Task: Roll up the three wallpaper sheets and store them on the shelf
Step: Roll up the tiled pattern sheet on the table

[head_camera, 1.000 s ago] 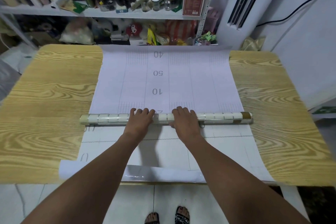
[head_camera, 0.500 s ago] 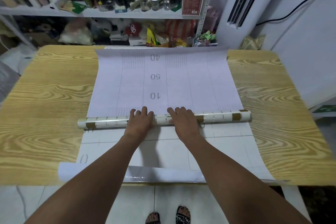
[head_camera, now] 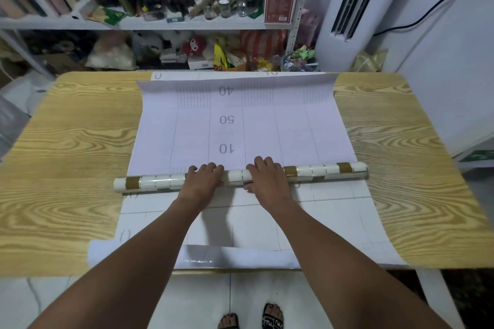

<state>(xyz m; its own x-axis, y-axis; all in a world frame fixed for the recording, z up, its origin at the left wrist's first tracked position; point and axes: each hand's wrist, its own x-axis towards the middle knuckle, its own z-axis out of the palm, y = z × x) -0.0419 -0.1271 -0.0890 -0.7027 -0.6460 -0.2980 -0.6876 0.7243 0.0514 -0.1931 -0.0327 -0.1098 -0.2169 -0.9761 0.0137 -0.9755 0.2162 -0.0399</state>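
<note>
A wallpaper sheet lies face down on the wooden table, its white gridded backing showing the numbers 40, 50 and 10. Its near part is wound into a roll with a white and brown tile pattern, lying across the table. My left hand and my right hand rest side by side on top of the roll's middle, fingers laid over it. A second white sheet lies flat underneath, its near edge curling at the table front. The metal shelf stands behind the table.
The shelf is crowded with bottles, jars, bags, toys and a red box. A white standing air conditioner is at the back right, beside a white wall. My feet in sandals stand on the tiled floor below the table's front edge.
The roll has moved a little away from me along the sheet under both hands, and its brown tiles have turned into view. The sheet's far edge has drawn back from the table's rear edge.
</note>
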